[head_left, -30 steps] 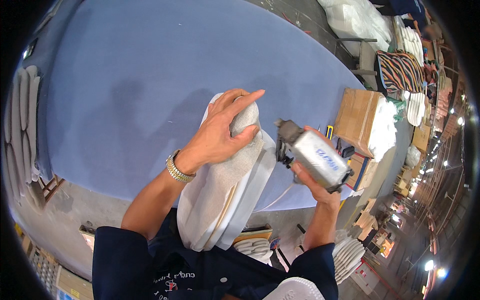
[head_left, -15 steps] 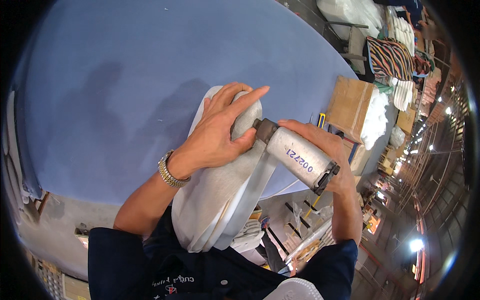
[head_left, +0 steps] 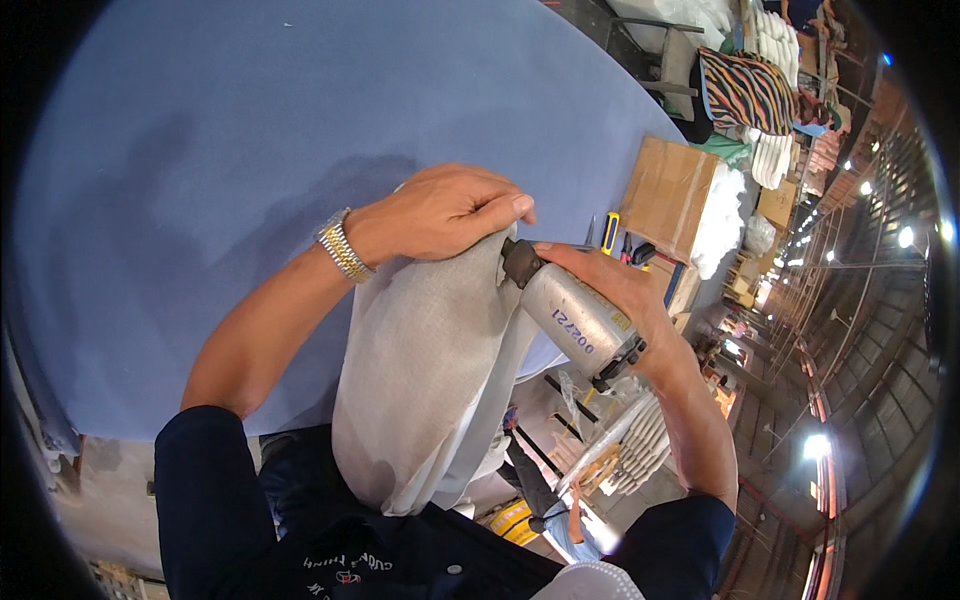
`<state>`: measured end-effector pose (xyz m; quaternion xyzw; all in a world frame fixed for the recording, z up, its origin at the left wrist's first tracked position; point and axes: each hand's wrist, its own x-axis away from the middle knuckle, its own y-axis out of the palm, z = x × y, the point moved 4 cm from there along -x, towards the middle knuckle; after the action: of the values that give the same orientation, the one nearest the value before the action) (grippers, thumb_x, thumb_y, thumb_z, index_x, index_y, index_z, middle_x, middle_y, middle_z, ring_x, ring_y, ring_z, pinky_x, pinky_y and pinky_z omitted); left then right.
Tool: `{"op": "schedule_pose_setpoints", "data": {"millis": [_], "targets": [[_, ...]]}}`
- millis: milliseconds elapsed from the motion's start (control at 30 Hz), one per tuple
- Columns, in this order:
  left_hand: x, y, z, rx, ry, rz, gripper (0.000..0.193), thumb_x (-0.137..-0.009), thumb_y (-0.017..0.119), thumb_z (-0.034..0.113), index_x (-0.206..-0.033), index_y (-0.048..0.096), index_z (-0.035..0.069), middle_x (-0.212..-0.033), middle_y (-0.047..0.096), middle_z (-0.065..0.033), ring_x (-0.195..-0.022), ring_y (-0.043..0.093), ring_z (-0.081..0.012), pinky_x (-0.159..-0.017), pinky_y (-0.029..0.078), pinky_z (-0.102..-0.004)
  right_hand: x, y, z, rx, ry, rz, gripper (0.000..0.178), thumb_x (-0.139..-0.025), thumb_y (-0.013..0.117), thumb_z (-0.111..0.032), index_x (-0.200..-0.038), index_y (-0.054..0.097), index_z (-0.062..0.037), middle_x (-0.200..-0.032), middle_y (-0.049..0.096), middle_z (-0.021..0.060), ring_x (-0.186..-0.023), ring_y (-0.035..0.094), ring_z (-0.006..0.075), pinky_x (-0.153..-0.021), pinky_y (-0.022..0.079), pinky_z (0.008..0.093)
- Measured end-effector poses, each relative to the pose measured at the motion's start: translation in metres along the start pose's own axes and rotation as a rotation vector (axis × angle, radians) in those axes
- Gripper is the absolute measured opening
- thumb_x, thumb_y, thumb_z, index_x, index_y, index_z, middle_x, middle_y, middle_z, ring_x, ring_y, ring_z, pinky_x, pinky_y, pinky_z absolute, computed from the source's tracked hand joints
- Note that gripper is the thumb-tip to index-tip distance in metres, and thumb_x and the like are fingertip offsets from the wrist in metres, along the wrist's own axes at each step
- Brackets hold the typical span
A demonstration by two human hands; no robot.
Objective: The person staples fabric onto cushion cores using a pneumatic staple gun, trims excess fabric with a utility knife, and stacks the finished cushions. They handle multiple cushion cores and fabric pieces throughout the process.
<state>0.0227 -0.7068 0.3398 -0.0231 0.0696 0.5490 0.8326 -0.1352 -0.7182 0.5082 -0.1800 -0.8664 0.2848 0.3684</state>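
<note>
My left hand [head_left: 445, 212] is closed over the far edge of a padded piece covered in light grey fabric [head_left: 415, 360]. Its thumb presses near the rim, and the curled fingers are mostly hidden. The piece leans upright against my body, with pale inner layers showing along its right side. In my right hand [head_left: 628, 288] is a silver air staple gun [head_left: 568, 318] with a dark nose. That nose rests at the fabric's right edge, just below my left thumb. Whether a staple has gone in cannot be seen.
A large blue-covered table [head_left: 230, 130] lies beyond my hands. On its right side are a yellow-handled cutter [head_left: 610, 232] and a cardboard box [head_left: 665, 195] with white stuffing [head_left: 722, 222]. Another person [head_left: 570, 525] is at the lower middle, by stacked pale pieces [head_left: 640, 445].
My left hand has turned from lying spread over the piece to gripping its far edge. The staple gun has shifted slightly left and stays near the fabric edge. The view has swung a little.
</note>
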Motion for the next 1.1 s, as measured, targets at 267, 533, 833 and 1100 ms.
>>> {"op": "schedule_pose_setpoints", "data": {"millis": [267,533,833,1100], "targets": [[-0.016,0.009,-0.005,-0.062,-0.129,0.021,0.067,-0.107,0.044,0.041,-0.054,0.052,0.001,-0.045,0.041,-0.0147,-0.041,0.038,-0.0308,-0.050,0.035,-0.0477,-0.007,-0.008,-0.005,0.064,0.102,-0.023,0.076,-0.072,0.080,-0.016,-0.144,0.060,-0.0144,-0.112,0.070,0.0141,-0.099,0.069,0.0325,-0.088,0.054,0.0386],[-0.020,0.006,-0.008,-0.076,-0.140,0.022,0.068,-0.107,0.045,0.043,-0.056,0.054,-0.001,-0.048,0.040,-0.0155,-0.043,0.039,-0.0274,-0.050,0.036,-0.0430,-0.009,0.000,0.000,0.012,0.092,0.042,0.081,-0.065,0.081,-0.022,-0.143,0.061,-0.0113,-0.102,0.067,0.0127,-0.090,0.067,0.0311,-0.079,0.053,0.0383],[-0.017,0.011,-0.013,-0.115,-0.186,0.030,0.067,-0.107,0.045,0.046,-0.064,0.064,-0.001,-0.051,0.050,-0.0114,-0.047,0.045,-0.0224,-0.054,0.042,-0.0400,-0.007,-0.002,-0.002,0.047,0.158,0.038,0.069,-0.070,0.079,-0.005,-0.137,0.064,-0.0080,-0.122,0.072,0.0149,-0.107,0.071,0.0309,-0.093,0.055,0.0384],[-0.022,0.015,-0.023,-0.045,-0.380,0.027,0.065,-0.107,0.043,0.052,-0.086,0.074,-0.001,-0.072,0.066,-0.0134,-0.072,0.060,-0.0213,-0.078,0.051,-0.0390,0.019,0.006,0.023,0.006,-0.230,0.379,0.077,-0.068,0.083,-0.007,-0.141,0.060,-0.0149,-0.118,0.070,0.0153,-0.103,0.067,0.0394,-0.088,0.054,0.0451]]}}
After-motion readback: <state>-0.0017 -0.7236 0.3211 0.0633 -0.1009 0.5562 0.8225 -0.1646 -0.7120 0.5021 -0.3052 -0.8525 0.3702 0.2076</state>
